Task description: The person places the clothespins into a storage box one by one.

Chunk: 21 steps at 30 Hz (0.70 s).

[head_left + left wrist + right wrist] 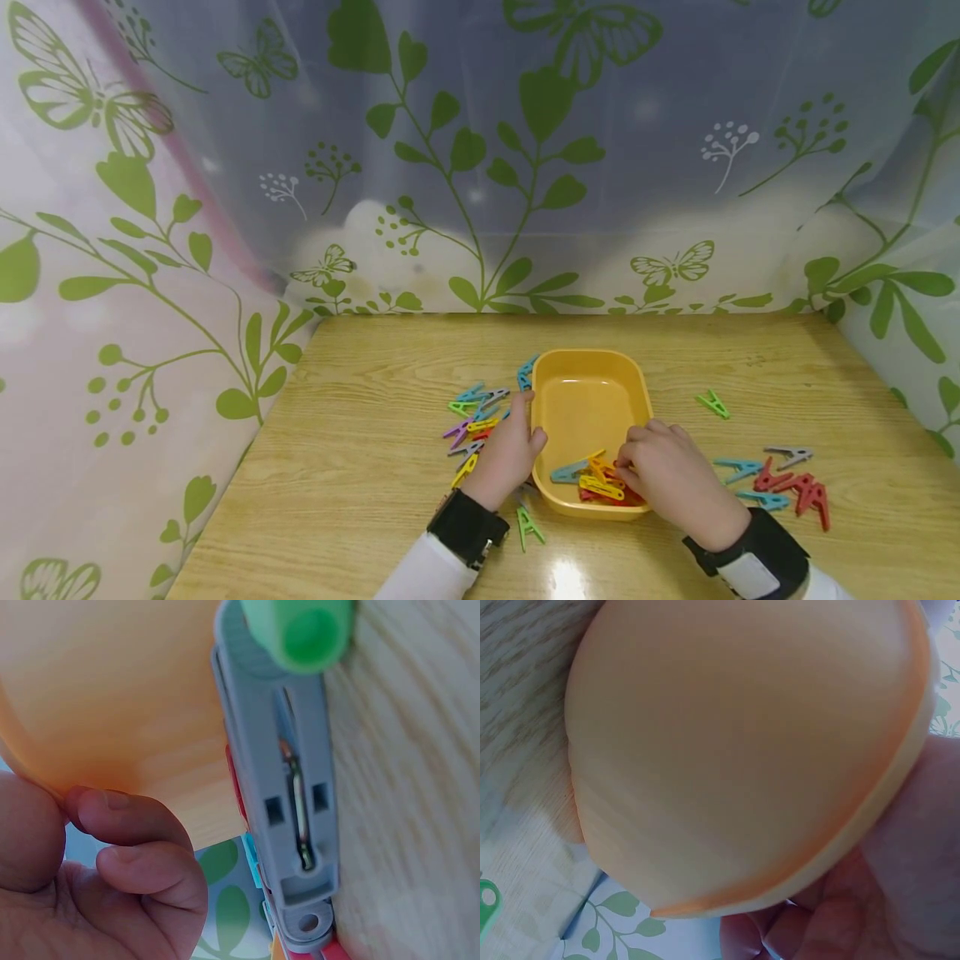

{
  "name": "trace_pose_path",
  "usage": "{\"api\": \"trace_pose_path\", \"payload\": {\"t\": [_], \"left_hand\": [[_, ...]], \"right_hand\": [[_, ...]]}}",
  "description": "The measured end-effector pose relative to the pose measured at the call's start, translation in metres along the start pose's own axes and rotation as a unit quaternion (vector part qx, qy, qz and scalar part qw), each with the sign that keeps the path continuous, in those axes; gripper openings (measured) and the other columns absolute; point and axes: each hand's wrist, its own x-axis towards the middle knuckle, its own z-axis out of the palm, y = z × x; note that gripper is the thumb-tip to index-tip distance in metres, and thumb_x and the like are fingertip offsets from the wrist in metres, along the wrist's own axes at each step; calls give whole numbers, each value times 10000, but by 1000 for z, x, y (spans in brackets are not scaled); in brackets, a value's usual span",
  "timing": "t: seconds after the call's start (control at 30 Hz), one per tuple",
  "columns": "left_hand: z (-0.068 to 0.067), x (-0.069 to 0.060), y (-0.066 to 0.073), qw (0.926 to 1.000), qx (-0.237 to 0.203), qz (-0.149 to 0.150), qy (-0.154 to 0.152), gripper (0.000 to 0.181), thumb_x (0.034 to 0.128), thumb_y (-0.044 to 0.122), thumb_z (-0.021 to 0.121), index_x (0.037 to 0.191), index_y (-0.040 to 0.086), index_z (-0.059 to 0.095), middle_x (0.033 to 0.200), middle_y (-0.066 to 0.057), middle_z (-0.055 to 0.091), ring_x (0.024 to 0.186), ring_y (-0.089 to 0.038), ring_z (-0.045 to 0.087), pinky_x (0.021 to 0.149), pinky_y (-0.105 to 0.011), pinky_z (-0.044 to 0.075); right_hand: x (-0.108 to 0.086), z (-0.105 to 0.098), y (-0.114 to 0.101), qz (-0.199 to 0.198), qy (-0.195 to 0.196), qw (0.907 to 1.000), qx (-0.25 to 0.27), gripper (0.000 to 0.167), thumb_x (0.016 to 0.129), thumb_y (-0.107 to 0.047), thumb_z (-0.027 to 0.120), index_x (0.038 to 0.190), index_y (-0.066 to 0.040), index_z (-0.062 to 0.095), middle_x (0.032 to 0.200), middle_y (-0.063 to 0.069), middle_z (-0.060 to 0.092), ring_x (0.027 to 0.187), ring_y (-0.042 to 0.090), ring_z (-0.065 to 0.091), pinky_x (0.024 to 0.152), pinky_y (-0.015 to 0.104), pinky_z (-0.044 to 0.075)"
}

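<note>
Right now, the left hand (506,457) has its grip pinching the left rim of the yellow tray (585,410), which sits on the worktop (360,458). The right hand (678,479) reaches over the opposite rim to the clothespins (602,487) inside; whether its grip pinches one, I cannot tell.

Ahead-left of the right fingers (647,440), the yellow tray (588,410) has open room; heaped clips (602,487) crowd their near-left side. The tray's wall stands right of the left fingers (520,410); scattered clips (483,425) obstruct the tabletop (375,417) leftward.
</note>
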Motion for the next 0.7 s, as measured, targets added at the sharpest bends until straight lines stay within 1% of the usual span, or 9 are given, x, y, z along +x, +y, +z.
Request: {"api": "trace_pose_path", "payload": {"t": [0.17,0.47,0.7], "left_hand": [[0,0,0,10000,-23,-19,-9,550,1046,100,535,1546,51,309,577,40,343,434,-111,337,444,-237,303],[0,-1,0,10000,-47,-30,-23,558,1047,106,542,1551,56,308,584,47,346,439,-103,342,443,-234,303],[0,-1,0,10000,-32,52,8,554,1046,95,535,1548,42,308,575,47,337,437,-103,322,444,-232,289]], "right_hand": [[0,0,0,-39,-24,10000,-14,181,787,-219,897,722,-235,729,761,-118,595,747,121,491,659,302,355],[1,-3,-1,51,-198,9998,52,178,801,-231,888,737,-227,723,760,-107,588,754,128,505,665,308,365],[3,-9,0,154,-142,9998,75,153,815,-253,878,780,-203,737,781,-82,607,745,140,528,657,347,427]]}}
